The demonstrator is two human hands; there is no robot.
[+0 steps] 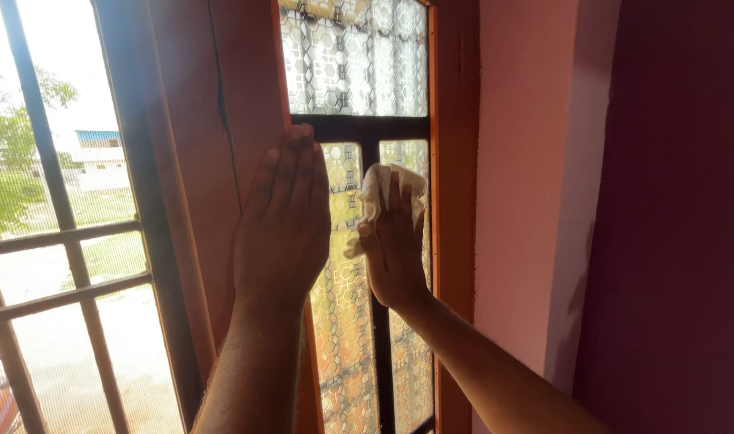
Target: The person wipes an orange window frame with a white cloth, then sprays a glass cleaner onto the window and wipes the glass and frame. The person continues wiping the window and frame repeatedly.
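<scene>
We find the fingers (293, 173) of the left hand (280, 229) straight and held close together, flat against the inner edge of the orange-brown window frame (250, 96), holding nothing; the fingertips reach up to the level of the dark horizontal bar (359, 127) that crosses the pane. The fingers (393, 213) of the right hand (393, 245) are narrowly spread and press a pale crumpled cloth (379, 189) against the patterned glass (351, 56); the cloth shows above and to the left of the fingertips, bunched under the palm, just below the horizontal bar and over the dark vertical bar (381, 354) that divides the lower pane. The two hands sit near each other, side by side, the left one slightly higher, and we see no contact between them. Both forearms rise from the near bottom edge of the view, the right one coming in at a slant from the right. The glass carries a geometric pattern of hexagons and squares, lit from outside, paler in the upper panel and warmer in the lower ones. To the right of the window stands a pink wall (528, 201), and further right a dark maroon surface (680, 225). To the left, an open window with metal bars (61, 233) and a fine mesh gives onto a bright yard, with a tree (5, 177) and a far building with a blue roof (100, 157).
</scene>
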